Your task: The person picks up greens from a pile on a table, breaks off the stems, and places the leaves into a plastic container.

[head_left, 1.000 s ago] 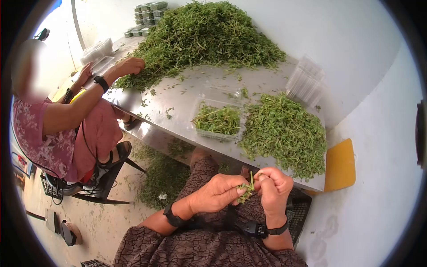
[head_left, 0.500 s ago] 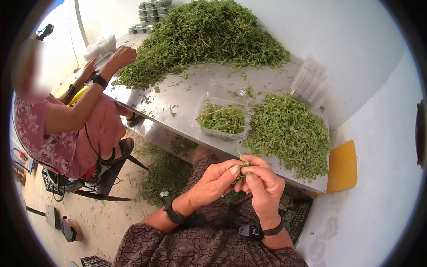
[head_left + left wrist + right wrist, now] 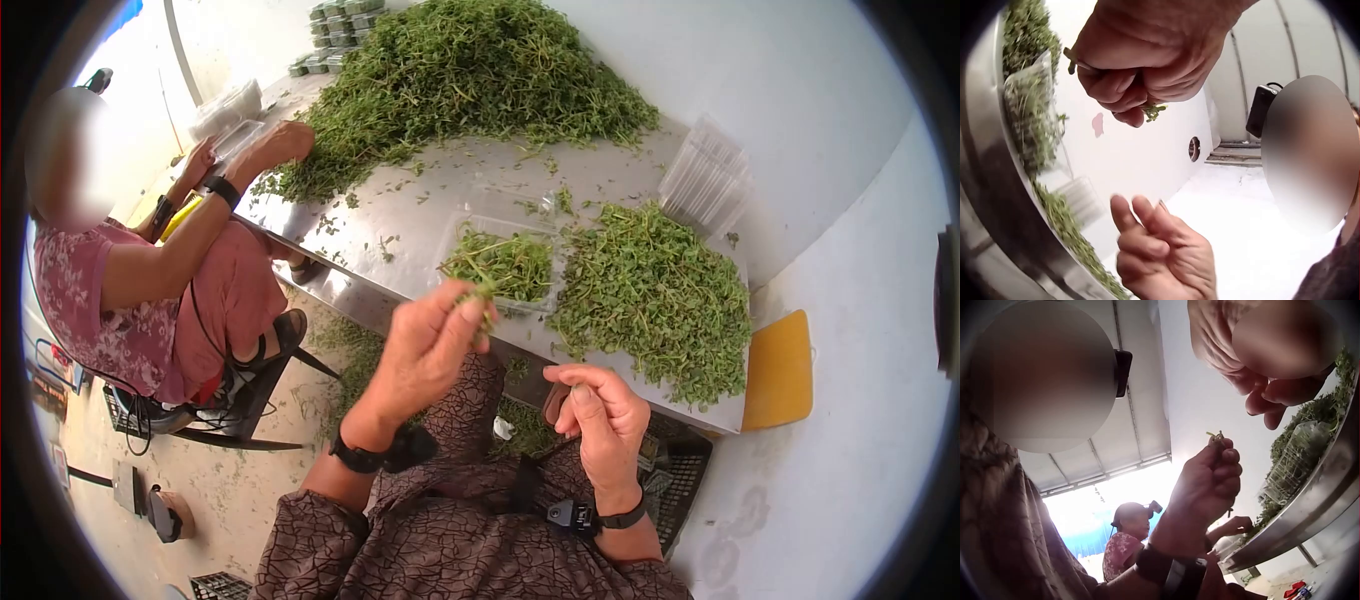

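Observation:
My left hand (image 3: 425, 345) grips a small bunch of green leafy sprigs (image 3: 484, 294) just in front of the clear plastic box (image 3: 545, 300). Stem ends and leaves poke out of the fist (image 3: 1147, 69) in the left wrist view. Loose greens (image 3: 500, 262) fill the box, whose lid stands open behind. Over my lap, nearer the table's front edge, my right hand (image 3: 608, 425) has loosely bent fingers with nothing between them. A low heap of picked greens (image 3: 655, 300) lies on the table to the right of the box.
A large mound of greens (image 3: 490, 80) covers the back of the metal table (image 3: 400, 225). Stacked clear boxes (image 3: 705, 180) stand at the right, filled boxes (image 3: 340, 35) at the back left. Another person (image 3: 150, 280) sits at the left. A yellow chair back (image 3: 780, 375) adjoins the table corner.
Both hands were together over my lap, working at the sprigs. My left hand has moved forward and left toward the box with the bunch; my right hand has come away from it.

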